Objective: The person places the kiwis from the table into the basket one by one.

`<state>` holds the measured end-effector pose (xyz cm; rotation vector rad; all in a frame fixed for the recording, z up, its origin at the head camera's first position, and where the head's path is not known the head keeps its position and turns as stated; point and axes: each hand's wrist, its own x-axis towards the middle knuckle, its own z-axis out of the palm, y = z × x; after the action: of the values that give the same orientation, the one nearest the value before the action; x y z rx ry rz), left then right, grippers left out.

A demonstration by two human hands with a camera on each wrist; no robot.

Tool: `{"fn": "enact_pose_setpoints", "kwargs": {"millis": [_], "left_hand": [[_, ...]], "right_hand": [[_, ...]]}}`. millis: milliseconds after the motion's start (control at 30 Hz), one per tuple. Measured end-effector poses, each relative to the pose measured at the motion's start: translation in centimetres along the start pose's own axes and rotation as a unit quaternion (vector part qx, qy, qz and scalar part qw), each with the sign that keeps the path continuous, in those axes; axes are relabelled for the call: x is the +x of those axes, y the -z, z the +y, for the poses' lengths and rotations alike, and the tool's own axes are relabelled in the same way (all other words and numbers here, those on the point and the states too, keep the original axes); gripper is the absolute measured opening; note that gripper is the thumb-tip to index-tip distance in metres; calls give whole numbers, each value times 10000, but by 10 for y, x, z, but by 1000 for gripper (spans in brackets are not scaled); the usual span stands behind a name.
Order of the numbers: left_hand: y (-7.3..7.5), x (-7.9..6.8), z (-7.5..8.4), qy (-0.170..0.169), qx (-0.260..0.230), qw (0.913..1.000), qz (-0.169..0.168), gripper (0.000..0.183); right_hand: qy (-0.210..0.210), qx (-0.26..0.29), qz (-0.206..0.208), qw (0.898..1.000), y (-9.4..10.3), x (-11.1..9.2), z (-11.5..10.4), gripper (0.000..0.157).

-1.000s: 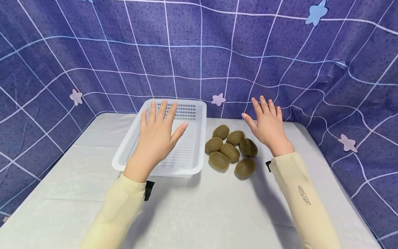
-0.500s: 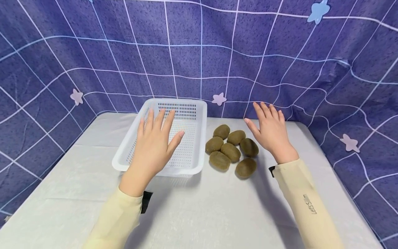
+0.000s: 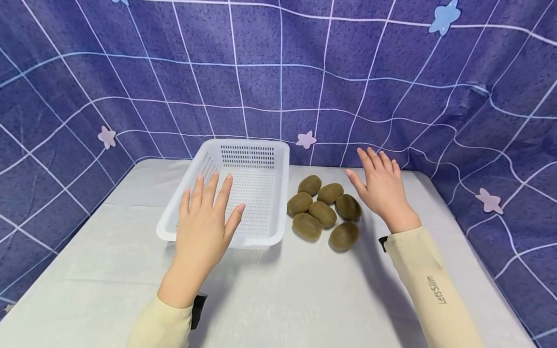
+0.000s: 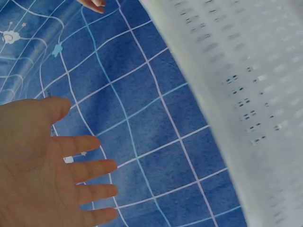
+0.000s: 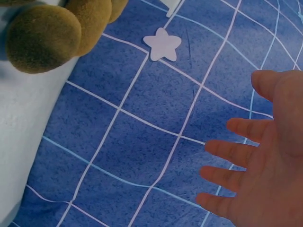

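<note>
My left hand point(image 3: 201, 232), fingers spread and holding nothing, overlaps the near left part of a white perforated plastic basket point(image 3: 280, 193) in the head view. In the left wrist view the palm of the left hand point(image 4: 42, 165) shows beside the basket's side point(image 4: 208, 94). To the right of several brown fuzzy kiwis point(image 3: 322, 214), my right hand point(image 3: 384, 188) hovers with straight fingers and nothing in it. The right wrist view shows that right hand point(image 5: 265, 156) from the palm side, with some kiwis point(image 5: 43, 39) at the upper left.
A white cloth covers the table point(image 3: 278, 299). Behind and at both sides hangs a blue curtain point(image 3: 261, 87) with a grid of pale lines and star shapes. The basket stands left of the kiwis, near the table's back edge.
My left hand has drawn back toward me and slightly left over the basket. The right hand has shifted a little right and nearer. Kiwis and basket have stayed in place.
</note>
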<state>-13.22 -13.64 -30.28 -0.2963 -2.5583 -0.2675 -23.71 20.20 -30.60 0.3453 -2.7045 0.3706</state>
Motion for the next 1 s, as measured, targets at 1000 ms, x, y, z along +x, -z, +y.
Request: {"fn": "enact_pose_setpoints", "kwargs": {"millis": [1000], "left_hand": [[-35,-42,-12,200,-183,9985,-486,53]], "right_hand": [[-160,-63,-130,9998,-9,-8,16,61]]}}
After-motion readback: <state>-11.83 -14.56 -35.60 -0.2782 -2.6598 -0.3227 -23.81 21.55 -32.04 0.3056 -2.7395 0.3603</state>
